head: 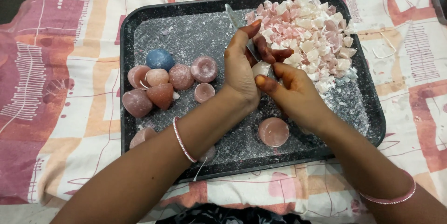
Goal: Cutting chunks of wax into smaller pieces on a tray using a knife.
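Observation:
My left hand (240, 73) is closed around a knife, and the blade (233, 15) points up and away over a black tray (125, 66). My right hand (295, 91) pinches a pale wax piece (260, 68) right against the left hand and the blade. Both hands meet at the tray's middle. Just beyond them lies a heap of cut pink and white wax chunks (309, 33). The knife's handle is hidden inside the fingers.
Several pink dome-shaped wax candles (160, 94) and a blue one (159, 59) sit at the tray's left. Another pink dome (273, 131) lies near the front rim. White wax crumbs dust the tray. A patterned bedsheet (56, 89) lies under everything.

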